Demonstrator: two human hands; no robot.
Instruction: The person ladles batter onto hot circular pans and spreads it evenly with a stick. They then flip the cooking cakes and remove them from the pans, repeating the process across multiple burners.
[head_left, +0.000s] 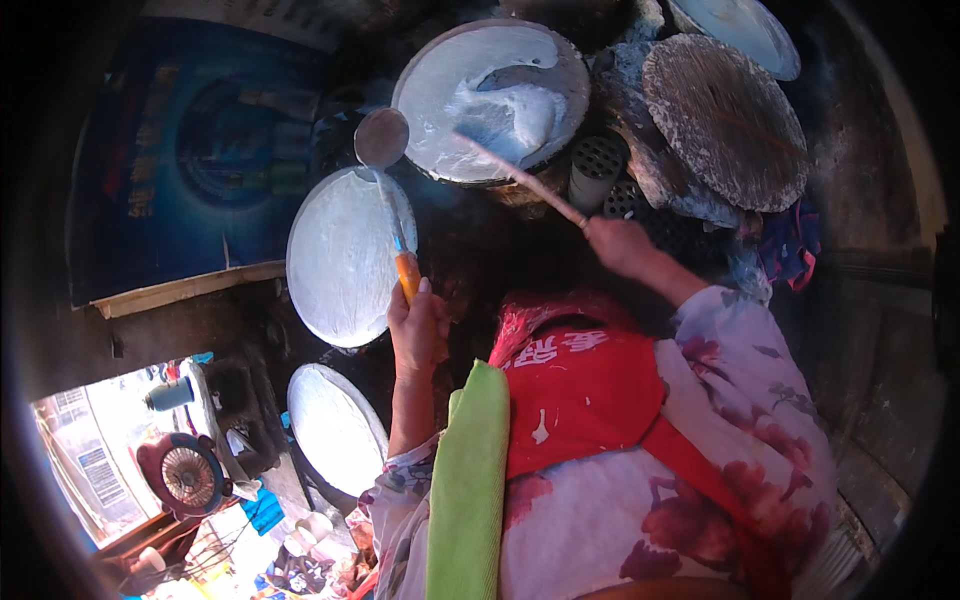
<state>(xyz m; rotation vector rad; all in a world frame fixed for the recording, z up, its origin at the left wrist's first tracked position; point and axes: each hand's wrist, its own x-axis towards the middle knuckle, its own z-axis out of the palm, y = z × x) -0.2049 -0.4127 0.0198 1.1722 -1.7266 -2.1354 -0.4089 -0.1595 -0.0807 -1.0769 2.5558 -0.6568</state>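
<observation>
My left hand (418, 330) grips the orange handle of a metal ladle (381, 137). The ladle's round bowl hangs at the upper rim of a white-coated round pan (349, 262), near a larger griddle. In my right hand (621, 244) is a thin wooden stick (529, 182), which reaches up and left over that round griddle (427, 97). White batter (529, 112) lies on the griddle in thick, uneven swirls around a thinner greyish patch. The stick's tip is at the batter; whether it touches cannot be made out.
Perforated coal briquettes (596, 169) stand right of the griddle. A batter-flecked round wooden lid (724, 124) leans beyond them, below another pale pan (750, 34). A third white round pan (334, 427) is at lower left, near a fan (184, 472). A green towel (469, 480) hangs against my apron.
</observation>
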